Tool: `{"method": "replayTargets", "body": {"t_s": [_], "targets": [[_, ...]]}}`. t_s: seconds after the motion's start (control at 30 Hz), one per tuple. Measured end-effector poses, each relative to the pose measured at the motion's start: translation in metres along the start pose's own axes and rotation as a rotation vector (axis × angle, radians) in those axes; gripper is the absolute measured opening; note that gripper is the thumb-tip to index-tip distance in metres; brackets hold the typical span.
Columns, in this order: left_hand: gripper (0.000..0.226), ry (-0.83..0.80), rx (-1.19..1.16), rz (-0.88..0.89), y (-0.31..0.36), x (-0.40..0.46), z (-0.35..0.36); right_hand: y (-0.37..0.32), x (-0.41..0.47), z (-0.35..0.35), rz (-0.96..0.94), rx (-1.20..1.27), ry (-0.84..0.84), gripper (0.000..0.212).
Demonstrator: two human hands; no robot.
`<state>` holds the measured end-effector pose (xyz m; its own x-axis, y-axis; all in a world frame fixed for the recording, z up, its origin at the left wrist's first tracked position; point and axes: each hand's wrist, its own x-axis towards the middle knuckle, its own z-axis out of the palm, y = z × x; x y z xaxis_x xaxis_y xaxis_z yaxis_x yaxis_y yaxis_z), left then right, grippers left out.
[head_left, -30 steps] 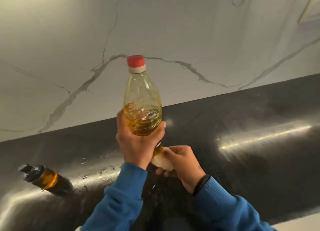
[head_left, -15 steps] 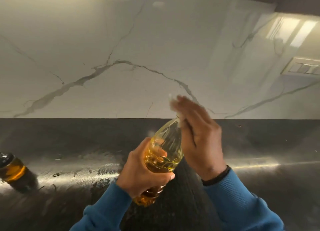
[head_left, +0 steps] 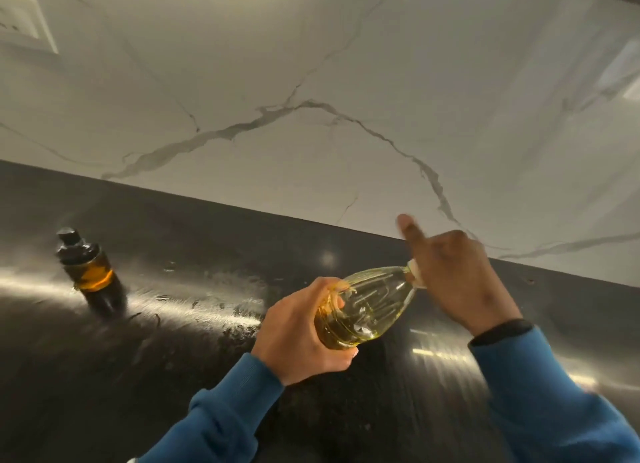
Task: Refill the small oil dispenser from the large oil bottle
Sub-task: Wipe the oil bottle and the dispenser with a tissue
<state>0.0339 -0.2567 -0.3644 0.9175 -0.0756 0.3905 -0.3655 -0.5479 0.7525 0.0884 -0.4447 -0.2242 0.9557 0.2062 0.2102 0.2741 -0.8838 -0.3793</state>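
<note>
The large clear oil bottle (head_left: 367,306) with yellow oil is tilted, its neck pointing up and right. My left hand (head_left: 298,334) grips its lower body. My right hand (head_left: 453,275) is wrapped over the bottle's neck and cap, which it hides, with one finger sticking up. The small dark oil dispenser (head_left: 85,265), with a black top and some amber oil, stands upright on the dark countertop (head_left: 207,324) far to the left, apart from both hands.
A white marble-look wall (head_left: 311,81) rises behind the counter. A wall socket plate (head_left: 24,19) sits at the top left. Wet or oily smears glint on the counter between the dispenser and my hands.
The bottle went from upright to tilted right. My right hand rose from under the bottle's base to its cap. The view swung, so the dispenser appears higher.
</note>
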Motion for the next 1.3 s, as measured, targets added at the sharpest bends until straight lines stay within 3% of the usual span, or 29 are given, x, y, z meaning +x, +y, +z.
{"method": "replayTargets", "body": {"t_s": [0.1,0.17,0.3,0.43,0.53,0.67,0.9,1.0,1.13,1.2,1.3], "targets": [[0.082,0.13,-0.173,-0.105,-0.014,0.001,-0.004,0.01,0.005,0.007,0.317,0.656,0.182,0.077],[0.083,0.23,-0.28,-0.194,-0.025,0.004,-0.005,0.006,-0.002,0.025,0.405,0.919,0.228,0.059],[0.086,0.368,-0.372,-0.313,-0.045,0.017,0.002,-0.007,-0.016,0.095,0.224,0.747,-0.123,0.022],[0.082,0.478,-0.386,-0.377,-0.066,0.038,0.008,-0.017,-0.007,0.159,0.101,0.624,-0.388,0.03],[0.079,0.547,-0.379,-0.425,-0.086,0.056,0.011,-0.02,0.014,0.19,0.172,0.658,-0.457,0.043],[0.077,0.523,-0.332,-0.479,-0.112,0.078,0.014,-0.02,0.038,0.23,0.214,0.641,-0.533,0.045],[0.082,0.475,-0.295,-0.515,-0.135,0.109,0.015,-0.016,0.063,0.258,0.263,0.693,-0.511,0.079],[0.086,0.452,-0.274,-0.51,-0.136,0.109,0.014,-0.02,0.065,0.257,0.315,0.727,-0.432,0.059],[0.103,0.426,-0.286,-0.531,-0.136,0.091,0.008,-0.031,0.054,0.255,0.519,0.828,-0.187,0.022],[0.099,0.457,-0.281,-0.556,-0.136,0.072,0.002,-0.041,0.046,0.257,0.563,0.921,-0.173,0.006],[0.075,0.522,-0.255,-0.562,-0.141,0.037,-0.016,-0.065,0.033,0.255,0.558,1.031,-0.266,0.021]]}}
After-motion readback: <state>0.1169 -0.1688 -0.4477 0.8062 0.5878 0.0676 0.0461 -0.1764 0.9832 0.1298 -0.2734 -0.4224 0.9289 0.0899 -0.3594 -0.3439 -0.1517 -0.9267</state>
